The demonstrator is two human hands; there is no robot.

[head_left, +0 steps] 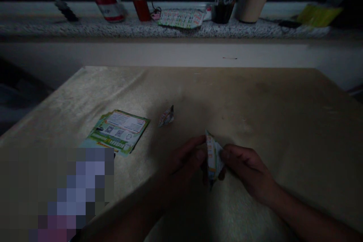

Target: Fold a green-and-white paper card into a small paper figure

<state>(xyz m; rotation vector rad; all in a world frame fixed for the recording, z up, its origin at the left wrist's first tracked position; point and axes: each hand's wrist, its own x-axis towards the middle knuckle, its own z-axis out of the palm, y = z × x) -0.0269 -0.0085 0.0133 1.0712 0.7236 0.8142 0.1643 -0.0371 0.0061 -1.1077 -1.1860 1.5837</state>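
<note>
Between my two hands is a folded piece of printed paper (211,155), held upright and pointed at top and bottom, white with green and orange print. My left hand (188,157) pinches its left side, thumb on the near face. From the right, my right hand (245,162) grips the other side with thumb and fingers; some fingertips are hidden behind the paper. A small folded paper figure (166,116) with a dark tip lies on the table farther off. Left of it rests a small stack of green and white printed leaflets (120,130).
The table (255,94) has a light, slightly wrinkled cover. Behind it, a speckled stone sill (93,28) holds a red and white container (106,2), a red bottle (141,6), a printed sheet (181,19), a cup with dark liquid (224,7) and a yellow item (319,15). A blurred-out patch covers the lower left.
</note>
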